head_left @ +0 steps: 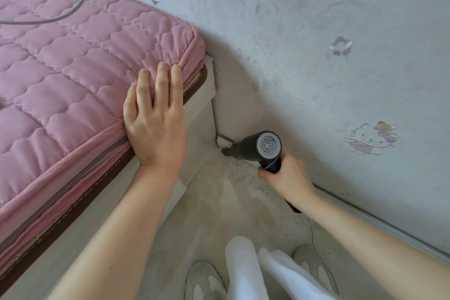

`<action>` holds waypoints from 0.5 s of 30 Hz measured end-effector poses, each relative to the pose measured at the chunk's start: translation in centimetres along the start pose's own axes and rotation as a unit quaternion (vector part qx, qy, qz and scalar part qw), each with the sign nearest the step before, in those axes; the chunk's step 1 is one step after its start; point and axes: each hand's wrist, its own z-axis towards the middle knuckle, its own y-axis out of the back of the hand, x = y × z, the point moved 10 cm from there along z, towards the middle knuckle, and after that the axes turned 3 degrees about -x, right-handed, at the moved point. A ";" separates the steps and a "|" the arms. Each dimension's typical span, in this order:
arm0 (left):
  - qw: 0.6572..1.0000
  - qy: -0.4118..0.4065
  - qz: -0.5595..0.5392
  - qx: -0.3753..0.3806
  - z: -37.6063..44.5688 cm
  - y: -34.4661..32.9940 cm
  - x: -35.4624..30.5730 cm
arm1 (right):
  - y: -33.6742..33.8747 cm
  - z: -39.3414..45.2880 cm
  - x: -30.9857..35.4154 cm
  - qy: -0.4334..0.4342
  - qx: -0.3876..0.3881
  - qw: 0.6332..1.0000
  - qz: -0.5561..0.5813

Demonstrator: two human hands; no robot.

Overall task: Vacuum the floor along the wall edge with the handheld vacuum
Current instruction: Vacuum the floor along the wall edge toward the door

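Pale grey wall [316, 19] with flower stickers [340, 46], dusty beige floor [219, 214], pink quilted mattress [73, 68] on a white bedframe [202, 109]

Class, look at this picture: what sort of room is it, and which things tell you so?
Probably a child's bedroom: a pink quilted mattress on a bed frame, and a cartoon cat sticker on the wall.

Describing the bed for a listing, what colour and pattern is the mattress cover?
Pink, quilted in stitched squares, seen in the head view: mattress cover.
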 end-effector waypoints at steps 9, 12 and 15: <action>0.999 0.001 -0.003 -0.032 0.4 0.3 -0.1 | 0.8 -0.1 0.3 -0.006 0.009 1.000 -0.002; 0.999 -0.001 -0.005 -0.037 0.5 0.4 -0.2 | 0.9 -0.1 0.3 -0.006 0.009 1.000 -0.005; 0.999 -0.003 -0.005 -0.037 0.5 0.4 -0.2 | 0.9 -0.3 0.3 -0.004 0.011 1.000 -0.006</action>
